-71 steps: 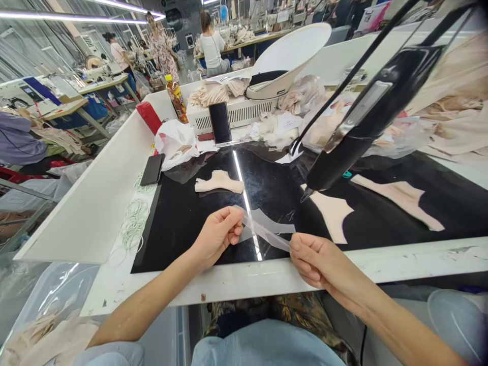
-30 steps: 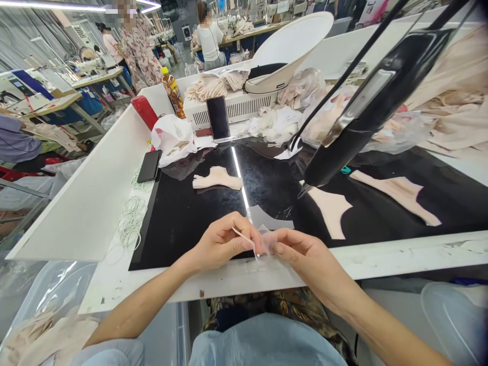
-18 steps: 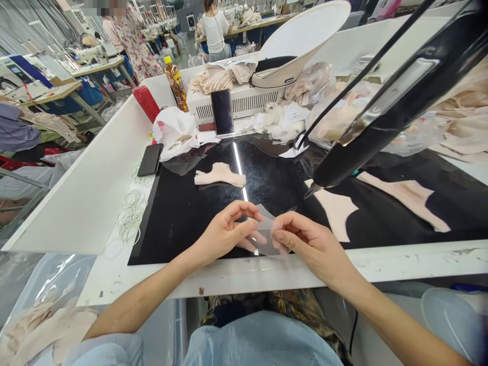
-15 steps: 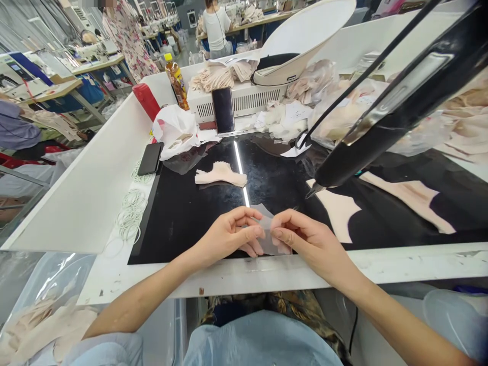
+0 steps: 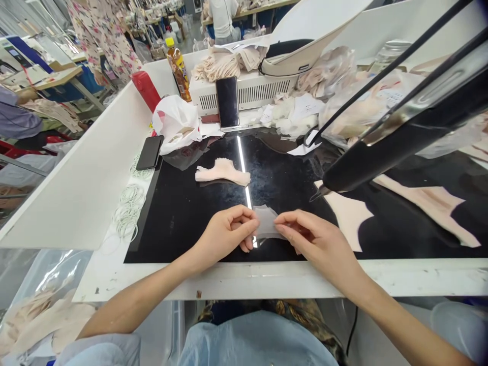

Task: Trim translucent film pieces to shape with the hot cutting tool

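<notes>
A small piece of sheer whitish fabric [image 5: 266,222] is stretched between my two hands above the black glossy work surface [image 5: 183,218], close to its front edge. My left hand [image 5: 232,230] pinches its left side between thumb and fingers. On the other side, my right hand [image 5: 313,235] grips the right edge the same way. Beyond my left hand lies a small stack of beige fabric pieces [image 5: 223,172]. To the right of my right hand is a flat beige cut piece [image 5: 348,212], partly under the tip of a black pen-like arm [image 5: 366,157].
Another beige piece [image 5: 430,201] lies far right. A black phone [image 5: 150,152] and pale green rings [image 5: 127,213] line the left edge. Behind stand an upright phone [image 5: 227,101], a white plastic bag [image 5: 176,124], a drink bottle [image 5: 178,71] and a sun visor [image 5: 282,66].
My hands have moved apart, so more of the sheer fabric shows between them. The fingers of my left hand have curled closed on its edge. The camera view has shifted slightly.
</notes>
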`<action>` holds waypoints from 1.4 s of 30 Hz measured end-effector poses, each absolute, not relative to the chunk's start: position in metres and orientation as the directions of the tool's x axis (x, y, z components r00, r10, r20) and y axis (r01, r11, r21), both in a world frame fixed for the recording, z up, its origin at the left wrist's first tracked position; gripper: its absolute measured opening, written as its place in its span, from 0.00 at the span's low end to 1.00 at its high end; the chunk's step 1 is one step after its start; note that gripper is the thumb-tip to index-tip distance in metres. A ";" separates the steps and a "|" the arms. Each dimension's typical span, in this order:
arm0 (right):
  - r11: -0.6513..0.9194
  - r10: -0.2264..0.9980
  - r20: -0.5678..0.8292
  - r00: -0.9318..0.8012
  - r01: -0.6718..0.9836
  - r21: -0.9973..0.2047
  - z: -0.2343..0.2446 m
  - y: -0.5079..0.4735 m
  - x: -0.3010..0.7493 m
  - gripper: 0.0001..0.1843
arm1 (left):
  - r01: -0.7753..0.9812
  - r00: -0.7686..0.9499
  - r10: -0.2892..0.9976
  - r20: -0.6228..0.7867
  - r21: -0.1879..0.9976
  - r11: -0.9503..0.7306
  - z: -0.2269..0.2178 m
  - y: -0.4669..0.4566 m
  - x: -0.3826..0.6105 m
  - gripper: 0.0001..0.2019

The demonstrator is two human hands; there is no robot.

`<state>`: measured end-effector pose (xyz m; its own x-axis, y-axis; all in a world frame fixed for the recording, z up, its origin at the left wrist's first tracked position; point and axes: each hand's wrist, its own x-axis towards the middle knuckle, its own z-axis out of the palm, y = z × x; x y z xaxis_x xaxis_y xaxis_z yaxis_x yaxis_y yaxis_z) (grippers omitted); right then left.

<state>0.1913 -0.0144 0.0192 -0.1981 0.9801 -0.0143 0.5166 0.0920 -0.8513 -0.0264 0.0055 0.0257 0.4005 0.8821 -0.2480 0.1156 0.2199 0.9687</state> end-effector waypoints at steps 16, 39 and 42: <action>0.505 0.851 0.357 -0.384 0.785 -0.359 0.000 -0.001 0.193 0.13 | 0.805 0.443 0.882 0.160 0.362 -0.470 0.015 0.007 -0.027 0.09; 0.556 0.800 0.401 -0.447 0.803 -0.215 -0.001 -0.003 0.190 0.11 | 0.816 0.513 0.840 0.176 0.201 -0.541 0.013 0.007 -0.028 0.11; 0.559 0.796 0.407 -0.449 0.803 -0.206 0.000 -0.003 0.190 0.11 | 0.822 0.508 0.842 0.180 0.190 -0.536 0.013 0.006 -0.027 0.11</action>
